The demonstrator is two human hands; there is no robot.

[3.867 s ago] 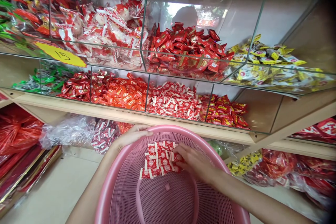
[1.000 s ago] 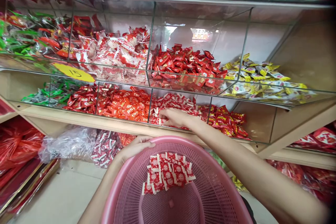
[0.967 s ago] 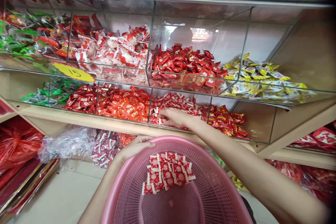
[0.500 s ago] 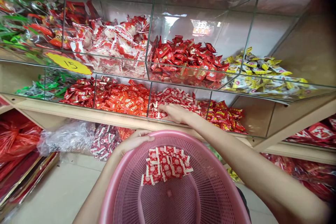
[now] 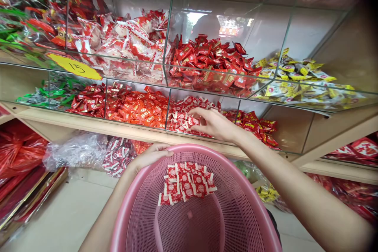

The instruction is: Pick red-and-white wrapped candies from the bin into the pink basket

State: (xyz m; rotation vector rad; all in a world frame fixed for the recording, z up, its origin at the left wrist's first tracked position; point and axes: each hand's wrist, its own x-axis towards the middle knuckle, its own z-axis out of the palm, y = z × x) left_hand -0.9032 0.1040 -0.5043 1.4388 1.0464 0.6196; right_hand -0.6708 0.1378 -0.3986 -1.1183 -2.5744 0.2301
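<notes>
- Head view: the pink basket (image 5: 195, 148) sits below the front edge of the shelf (image 5: 126, 130), its far rim nearest that edge.
- Done, by the look of it: one batch of laid packets (image 5: 187, 184), red and white, overlapping in uneven rows toward the basket's far rim.
- Left over: a thick heap of loose packets (image 5: 179, 120), much the same sort, lies behind the shelf's front edge — far more than the basket holds. I'd call the laying well begun, since the rows stop short of the basket's near edge.
- The left hand (image 5: 151, 157) grips the basket's rim at its far left, fingers clamped over it.
- The right hand (image 5: 215, 123) is over the heap, fingers curled at a packet — I can't tell whether they pinch it or it lies behind.
</notes>
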